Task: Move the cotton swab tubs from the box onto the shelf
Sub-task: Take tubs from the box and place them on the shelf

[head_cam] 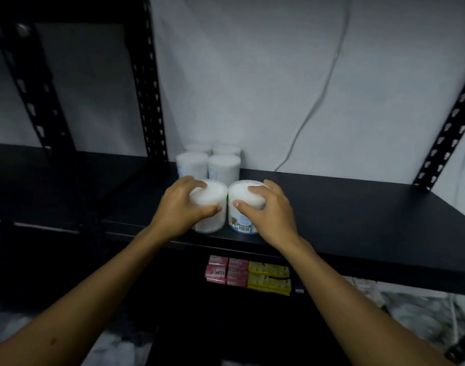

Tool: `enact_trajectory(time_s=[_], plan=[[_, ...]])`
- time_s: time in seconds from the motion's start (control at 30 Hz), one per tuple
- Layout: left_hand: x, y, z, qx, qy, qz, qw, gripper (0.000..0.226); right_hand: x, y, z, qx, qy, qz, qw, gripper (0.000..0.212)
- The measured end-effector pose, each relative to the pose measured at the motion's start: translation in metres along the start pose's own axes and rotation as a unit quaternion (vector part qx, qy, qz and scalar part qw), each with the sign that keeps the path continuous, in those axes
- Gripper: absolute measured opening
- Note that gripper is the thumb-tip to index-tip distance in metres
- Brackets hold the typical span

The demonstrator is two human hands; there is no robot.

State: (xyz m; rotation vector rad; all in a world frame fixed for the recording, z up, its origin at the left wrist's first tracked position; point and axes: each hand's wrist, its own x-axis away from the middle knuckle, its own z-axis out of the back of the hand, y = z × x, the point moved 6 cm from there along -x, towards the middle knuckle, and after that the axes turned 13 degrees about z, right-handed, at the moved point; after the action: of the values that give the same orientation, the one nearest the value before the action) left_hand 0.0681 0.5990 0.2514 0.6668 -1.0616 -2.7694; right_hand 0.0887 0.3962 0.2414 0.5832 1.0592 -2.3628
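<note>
Two clear round cotton swab tubs stand side by side near the front edge of the black shelf [358, 212]. My left hand [181, 207] grips the left tub [209, 204] from above. My right hand [268, 210] grips the right tub [242, 207], whose label with a barcode faces me. Behind them, several more white tubs [209, 163] stand in a tight block against the wall. The box is not in view.
Black slotted shelf uprights rise at the left [147, 88] and far right [448, 122]. A grey cable [318, 96] hangs down the white wall. On the level below lie pink soap packs [226, 270] and yellow packs [268, 278].
</note>
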Motion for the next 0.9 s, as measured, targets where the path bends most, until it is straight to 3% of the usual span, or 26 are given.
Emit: enact_trajectory(time_s=[0.17,0.37,0.67,0.77,0.9], plan=[[-0.022,-0.035,0.014,-0.005,0.022,0.017,1.0,0.05,-0.031,-0.012,-0.029,0.011,-0.04,0.022,0.999,0.058],[-0.047,-0.052,0.017,-0.073,0.031,-0.014,0.997,0.053,-0.049,-0.009,-0.054,0.127,-0.145,0.089,0.977,0.063],[-0.064,-0.047,0.017,-0.151,0.028,-0.006,0.988,0.052,-0.06,-0.016,-0.07,0.188,-0.149,0.093,0.966,0.061],[-0.057,-0.045,0.015,-0.145,0.042,-0.007,0.988,0.05,-0.061,-0.016,-0.074,0.206,-0.184,0.09,0.957,0.074],[-0.048,-0.035,0.015,-0.184,0.067,-0.041,0.98,0.052,-0.055,-0.014,-0.068,0.141,-0.196,0.078,0.967,0.095]])
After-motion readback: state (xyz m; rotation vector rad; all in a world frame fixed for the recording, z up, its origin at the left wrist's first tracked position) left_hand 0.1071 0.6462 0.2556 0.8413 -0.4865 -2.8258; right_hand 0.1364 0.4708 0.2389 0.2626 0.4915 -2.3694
